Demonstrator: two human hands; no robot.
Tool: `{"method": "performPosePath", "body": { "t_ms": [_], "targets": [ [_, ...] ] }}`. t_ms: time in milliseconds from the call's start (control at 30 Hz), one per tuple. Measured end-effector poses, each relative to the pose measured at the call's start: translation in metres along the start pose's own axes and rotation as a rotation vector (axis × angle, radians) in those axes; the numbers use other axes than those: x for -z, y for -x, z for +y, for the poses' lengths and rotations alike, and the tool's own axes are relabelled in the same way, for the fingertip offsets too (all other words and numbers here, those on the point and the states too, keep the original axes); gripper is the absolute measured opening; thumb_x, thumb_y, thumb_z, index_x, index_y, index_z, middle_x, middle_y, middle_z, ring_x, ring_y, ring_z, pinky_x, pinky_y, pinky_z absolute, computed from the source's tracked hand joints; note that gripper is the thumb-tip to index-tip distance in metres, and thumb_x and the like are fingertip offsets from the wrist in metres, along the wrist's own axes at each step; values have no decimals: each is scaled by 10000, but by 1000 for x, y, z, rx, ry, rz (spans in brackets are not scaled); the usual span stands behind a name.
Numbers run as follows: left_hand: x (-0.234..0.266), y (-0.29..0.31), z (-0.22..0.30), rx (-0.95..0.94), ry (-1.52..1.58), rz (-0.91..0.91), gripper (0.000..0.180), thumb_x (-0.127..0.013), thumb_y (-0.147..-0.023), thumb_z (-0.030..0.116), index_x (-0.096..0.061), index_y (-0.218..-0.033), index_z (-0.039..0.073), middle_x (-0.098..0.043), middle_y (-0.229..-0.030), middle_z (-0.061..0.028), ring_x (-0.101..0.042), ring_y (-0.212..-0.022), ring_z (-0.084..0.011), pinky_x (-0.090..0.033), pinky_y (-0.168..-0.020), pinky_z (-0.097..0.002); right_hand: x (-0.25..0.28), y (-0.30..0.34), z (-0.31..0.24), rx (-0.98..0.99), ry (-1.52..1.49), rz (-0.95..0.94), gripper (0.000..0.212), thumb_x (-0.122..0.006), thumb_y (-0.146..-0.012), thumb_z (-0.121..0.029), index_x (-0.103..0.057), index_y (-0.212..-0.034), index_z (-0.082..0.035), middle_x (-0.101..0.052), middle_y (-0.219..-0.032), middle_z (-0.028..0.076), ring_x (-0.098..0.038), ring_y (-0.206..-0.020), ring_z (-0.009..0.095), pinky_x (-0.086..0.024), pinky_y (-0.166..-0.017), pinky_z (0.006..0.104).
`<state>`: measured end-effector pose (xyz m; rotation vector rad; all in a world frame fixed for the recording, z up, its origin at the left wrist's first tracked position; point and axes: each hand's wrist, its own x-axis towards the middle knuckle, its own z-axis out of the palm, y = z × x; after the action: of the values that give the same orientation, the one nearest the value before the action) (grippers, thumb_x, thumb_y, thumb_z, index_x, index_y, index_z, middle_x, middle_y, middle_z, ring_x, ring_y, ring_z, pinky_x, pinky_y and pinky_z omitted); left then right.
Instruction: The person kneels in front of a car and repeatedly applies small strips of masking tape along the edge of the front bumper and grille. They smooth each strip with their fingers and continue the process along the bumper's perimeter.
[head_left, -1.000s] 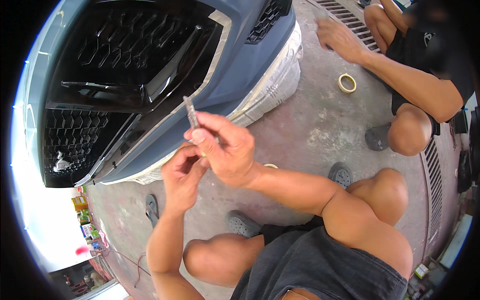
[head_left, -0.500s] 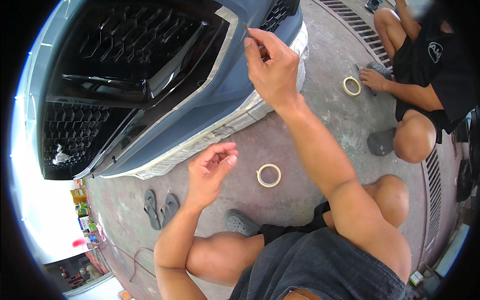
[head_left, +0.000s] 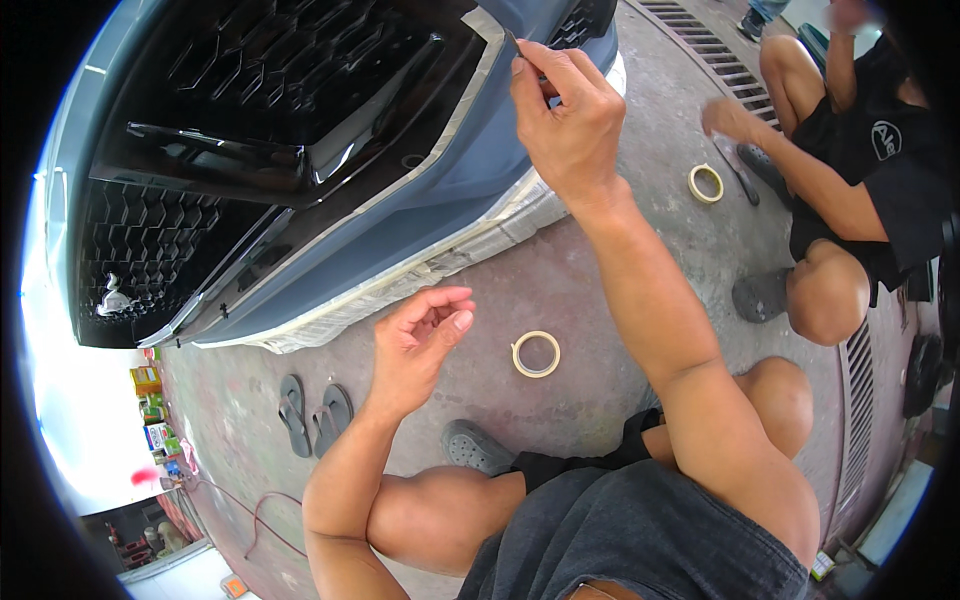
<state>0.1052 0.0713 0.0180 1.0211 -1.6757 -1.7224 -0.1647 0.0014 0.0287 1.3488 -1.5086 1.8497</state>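
My right hand (head_left: 572,125) is raised at the front of a grey-blue car bumper (head_left: 400,215). Its thumb and fingers pinch a small dark blade (head_left: 511,42), whose tip is beside the cream masking tape (head_left: 462,105) edging the glossy black grille (head_left: 290,80). I cannot tell whether the blade touches the tape. Lower and to the left, my left hand (head_left: 415,345) hovers over the floor, fingers loosely curled and thumb apart from them, with nothing in it. The closest thing on the floor to its right is a roll of masking tape (head_left: 536,354).
Paper masking (head_left: 430,268) skirts the bumper's lower edge. At right a co-worker (head_left: 850,190) squats near another tape roll (head_left: 705,184) and a dark-handled tool (head_left: 746,188). Flip-flops (head_left: 310,412) and a red hose (head_left: 255,510) lie left; a drain grate (head_left: 715,60) crosses the floor.
My right hand has shifted slightly right and down in view with the blade. My left hand stays put. The co-worker's hand has lifted off the dark-handled tool, and the view has turned a little.
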Motion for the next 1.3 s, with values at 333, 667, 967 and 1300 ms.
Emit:
{"method": "performPosePath", "body": {
  "t_ms": [333, 667, 967, 1300],
  "targets": [
    [2, -2, -3, -29, -30, 4, 268, -722, -953, 65, -687, -1209, -8, -703, -1073, -69, -645, -968, -112, -523, -830, -262, 0, -3, 3, 43, 34, -15, 167, -741, -860, -11, -759, -1026, -24, -699, -782, 87, -684, -629, 170, -523, -568, 281],
    [4, -3, -6, -11, -76, 14, 269, -730, -952, 100, -693, -1201, 3, -714, -1048, -63, -650, -946, -112, -530, -821, -269, 1, -4, 0, 70, 112, -18, 168, -744, -861, -15, -756, -1029, -22, -678, -762, 93, -658, -606, 181, -510, -565, 298],
    [6, -5, -9, -31, -64, 15, 275, -726, -956, 99, -691, -1212, 7, -716, -1049, -65, -652, -948, -117, -531, -823, -270, 6, -2, -14, -99, 107, -128, 134, -716, -864, -44, -753, -987, -5, -695, -807, 127, -681, -678, 272, -533, -613, 349],
    [8, -4, -7, -20, -66, 30, 279, -731, -953, 104, -690, -1211, 5, -718, -1045, -68, -652, -941, -116, -530, -819, -269, 10, -9, -20, -105, 115, -122, 159, -724, -884, -76, -759, -1021, -3, -712, -809, 98, -691, -616, 172, -525, -594, 290]
  ]
}}
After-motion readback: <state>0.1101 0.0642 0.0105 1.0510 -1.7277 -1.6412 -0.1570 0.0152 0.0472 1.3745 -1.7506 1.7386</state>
